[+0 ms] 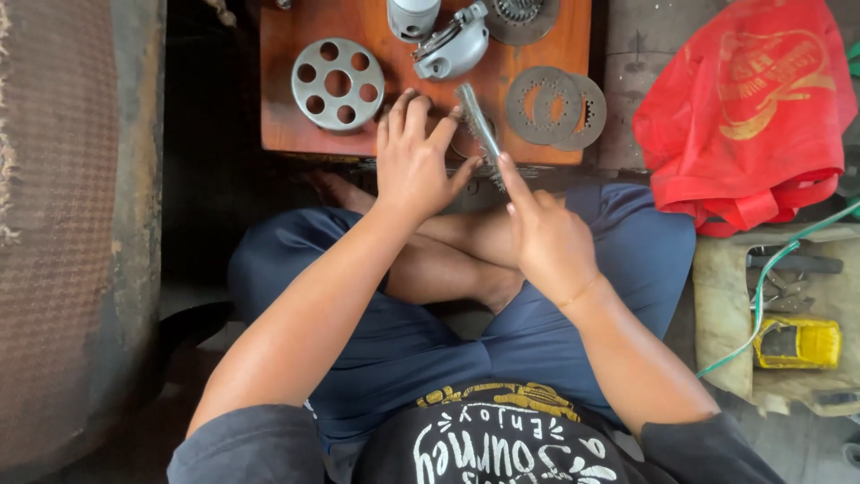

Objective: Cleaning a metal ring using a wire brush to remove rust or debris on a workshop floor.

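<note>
On the low reddish wooden desk [296, 125], the left hand [414, 159] presses a small, mostly hidden part flat with spread fingers while the right hand [546, 240], fingers clamped, scrubs it with a grey wire brush [477, 125], likely mid-cleaning; next calls for steady strokes

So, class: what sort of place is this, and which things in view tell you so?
Probably a small repair workshop for machine or engine parts. A drilled metal hub and flat toothed discs lie on a low wooden bench, and the right hand holds a wire brush.
</note>
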